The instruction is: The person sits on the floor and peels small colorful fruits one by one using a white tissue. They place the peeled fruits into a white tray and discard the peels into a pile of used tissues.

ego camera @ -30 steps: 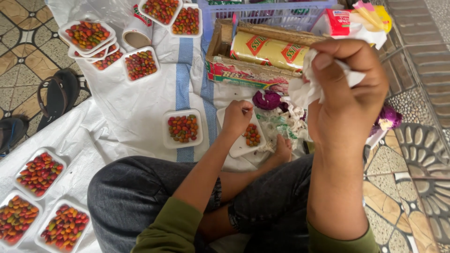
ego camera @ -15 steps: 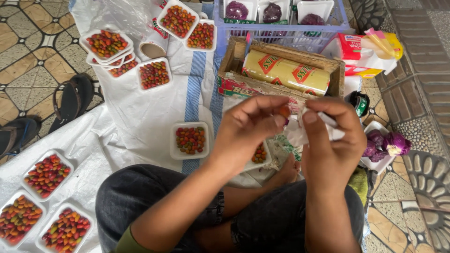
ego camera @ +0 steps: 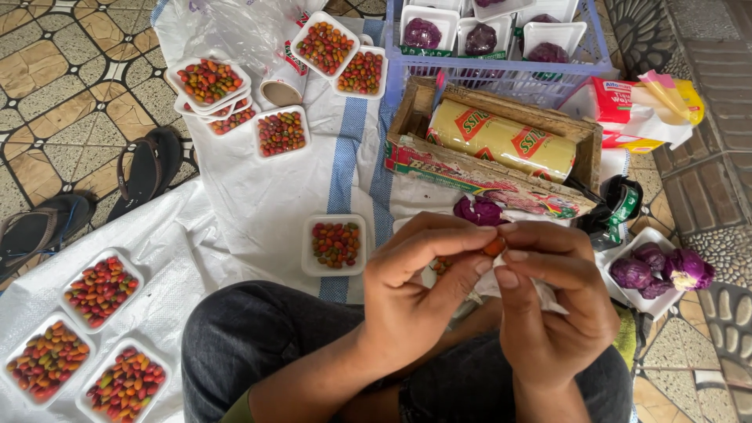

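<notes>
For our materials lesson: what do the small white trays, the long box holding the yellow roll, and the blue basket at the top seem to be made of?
Small white trays: probably foam, matte, with thick soft rims.
Long box: looks like raw wood, with pale grain on its walls and a printed paper strip along the front.
Blue basket: likely moulded plastic, with an even, slightly glossy grid wall.

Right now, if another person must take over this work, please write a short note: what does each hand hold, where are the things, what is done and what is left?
Left hand: fingertips pinch a small orange chilli together with the right hand.
Right hand: same chilli in its grip, plus a crumpled white tissue under the fingers.
Nearest: a small white foam tray of mixed red and green chillies on the white plastic sheet, just ahead of the knees.
Done: filled chilli trays lie at front left and far left.
Left: a white tray of purple cabbage pieces on the right is unwrapped; the yellow roll of wrap lies in its wooden box.
</notes>
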